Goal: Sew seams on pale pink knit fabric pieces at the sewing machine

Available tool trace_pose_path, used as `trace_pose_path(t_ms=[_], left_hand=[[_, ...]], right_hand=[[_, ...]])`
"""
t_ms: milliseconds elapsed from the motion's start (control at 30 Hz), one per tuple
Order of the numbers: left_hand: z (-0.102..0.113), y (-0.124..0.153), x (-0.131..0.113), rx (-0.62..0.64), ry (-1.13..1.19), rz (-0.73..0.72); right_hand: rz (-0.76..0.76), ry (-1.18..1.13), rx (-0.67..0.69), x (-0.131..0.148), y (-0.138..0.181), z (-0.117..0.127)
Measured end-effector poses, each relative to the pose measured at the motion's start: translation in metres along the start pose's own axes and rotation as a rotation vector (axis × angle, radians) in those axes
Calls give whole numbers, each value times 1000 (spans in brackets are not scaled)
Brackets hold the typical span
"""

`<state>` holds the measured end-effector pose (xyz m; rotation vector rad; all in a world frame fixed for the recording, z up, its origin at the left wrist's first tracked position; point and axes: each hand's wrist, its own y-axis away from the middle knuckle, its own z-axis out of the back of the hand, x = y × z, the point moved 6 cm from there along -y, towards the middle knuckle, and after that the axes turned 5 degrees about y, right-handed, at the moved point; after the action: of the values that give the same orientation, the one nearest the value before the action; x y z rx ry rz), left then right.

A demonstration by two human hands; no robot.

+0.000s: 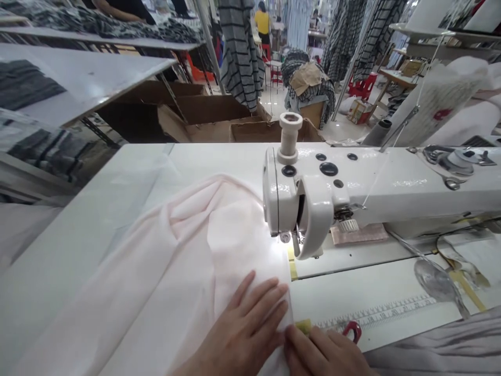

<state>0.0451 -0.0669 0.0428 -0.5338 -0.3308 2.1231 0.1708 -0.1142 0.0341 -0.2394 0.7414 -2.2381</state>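
Note:
A pale pink cloth [183, 261] spreads over the sewing table, its right edge running up under the head of a white sewing machine [376, 183]. My left hand [250, 318] lies flat on the cloth near that edge, fingers stretched toward the needle area. Close beside it, my right hand [321, 350] has its fingers curled and pinched on the cloth's edge. Part of the right hand is cut off by the bottom of the view. The machine's lamp lights the cloth by the presser foot, and the needle itself is hard to make out.
A ruler scale [376, 313] is on the table at right, with a red-handled tool [352, 330] by my right hand. The knee of a metal lever [434, 279] stands further right. Cardboard boxes [211, 109] lie behind the table; striped garments [242, 52] hang beyond.

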Motion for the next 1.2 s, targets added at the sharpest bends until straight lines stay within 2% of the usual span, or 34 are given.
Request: trace_pose_path(t_ms=[133,300,533,667,867,1100,1200], left_hand=[[3,1,-3,-17,-3,-68],[4,-7,9,11,47,9],[7,-21,20,-22,68,-2],[7,-26,29,-30,68,26],[14,-31,33,-84,111,2],[9,-35,45,-13,141,-86],[7,-36,53,-54,119,-96]], right_hand=[[8,24,38,-1,1,-5],[-1,6,9,-10,-18,2],[52,14,53,-21,-34,-1],[49,-9,175,-29,-37,-9],[125,-65,348,-38,-40,-12],[216,-13,457,-48,-52,-16],[261,34,484,-51,-57,-18]])
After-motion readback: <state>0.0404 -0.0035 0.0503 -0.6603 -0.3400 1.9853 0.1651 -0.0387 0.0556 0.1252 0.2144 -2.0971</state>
